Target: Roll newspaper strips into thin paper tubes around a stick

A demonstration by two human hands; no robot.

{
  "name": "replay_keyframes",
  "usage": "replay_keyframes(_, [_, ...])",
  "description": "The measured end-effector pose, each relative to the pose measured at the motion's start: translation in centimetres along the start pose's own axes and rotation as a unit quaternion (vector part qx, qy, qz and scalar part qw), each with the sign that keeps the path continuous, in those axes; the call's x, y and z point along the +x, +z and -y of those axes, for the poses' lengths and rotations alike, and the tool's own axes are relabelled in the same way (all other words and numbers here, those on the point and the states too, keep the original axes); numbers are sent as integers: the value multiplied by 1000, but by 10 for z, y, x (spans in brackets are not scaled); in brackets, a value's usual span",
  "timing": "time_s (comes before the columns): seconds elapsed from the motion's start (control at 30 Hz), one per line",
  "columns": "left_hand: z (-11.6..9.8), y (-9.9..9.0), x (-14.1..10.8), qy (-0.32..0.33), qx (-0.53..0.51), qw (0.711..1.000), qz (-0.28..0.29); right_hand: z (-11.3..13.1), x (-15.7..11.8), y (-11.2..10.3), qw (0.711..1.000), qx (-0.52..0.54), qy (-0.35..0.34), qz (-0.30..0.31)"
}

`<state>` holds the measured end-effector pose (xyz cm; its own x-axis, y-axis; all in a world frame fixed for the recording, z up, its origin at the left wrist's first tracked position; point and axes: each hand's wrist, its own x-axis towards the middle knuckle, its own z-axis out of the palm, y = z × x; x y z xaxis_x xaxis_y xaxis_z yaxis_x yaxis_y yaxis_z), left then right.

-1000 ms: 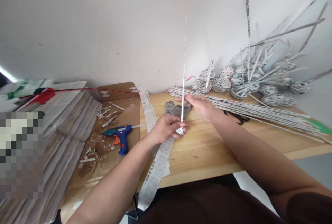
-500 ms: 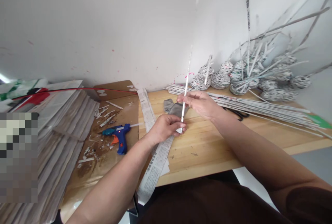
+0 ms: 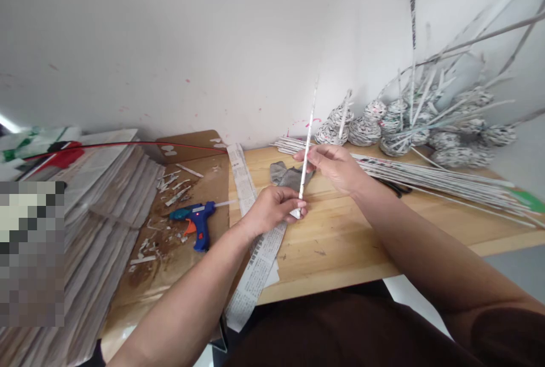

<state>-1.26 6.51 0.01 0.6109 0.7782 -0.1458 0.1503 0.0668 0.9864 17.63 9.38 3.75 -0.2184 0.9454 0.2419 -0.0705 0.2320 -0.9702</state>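
A thin rolled newspaper tube stands nearly upright, leaning slightly right, in front of me. My left hand is closed in a pinch around its lower end, thumb and fingertips pressed together. Higher up, my right hand has curled fingers at the tube, its index finger reaching behind and the thumb close beside it. Under my left hand lie long newspaper strips, stretching from the back of the table to its front edge. Partly covered by my right hand, a grey cloth lies just behind.
A blue glue gun rests on a scrap-strewn brown board. Stacked newspaper strips fill the left. To the right lie a bundle of paper tubes and black-handled scissors, partly hidden. Woven paper pieces line the wall.
My right hand has shifted slightly right, its thumb moving off the front of the tube. My left hand keeps its pinch at the bottom. The whole view has moved a little.
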Motion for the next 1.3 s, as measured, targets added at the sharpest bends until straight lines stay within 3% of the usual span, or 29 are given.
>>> replay_keyframes(0.1, [-1, 1, -1, -3, -7, 1000, 1, -1, 0, -1, 999, -20, 9, 38])
replay_keyframes(0.23, [0, 1, -1, -10, -17, 1000, 19, -6, 2, -3, 999, 23, -3, -38])
replay_keyframes(0.4, [0, 0, 0, 5, -8, 1000, 12, -4, 1, -4, 998, 5, 19, 55])
replay_keyframes(0.57, [0, 0, 0, 2, -12, 1000, 13, 2, -1, -2, 1000, 6, 5, -12])
replay_keyframes(0.7, [1, -1, 0, 1, -10, 1000, 11, 3, -2, -2, 997, -27, 25, 62])
replay_keyframes(0.83, [2, 0, 0, 0, -21, 999, 27, 0, -1, -2, 1000, 0, 11, -24])
replay_keyframes(1.03, [2, 0, 0, 1, -22, 1000, 13, -2, -1, -5, 998, -9, 8, 55])
replay_keyframes(1.17, [1, 1, 0, 7, -30, 999, 26, 0, -1, -5, 1000, 2, -15, -14])
replay_keyframes(1.3, [0, 1, -1, 13, -27, 1000, 9, 4, -2, -6, 997, -33, -6, 73])
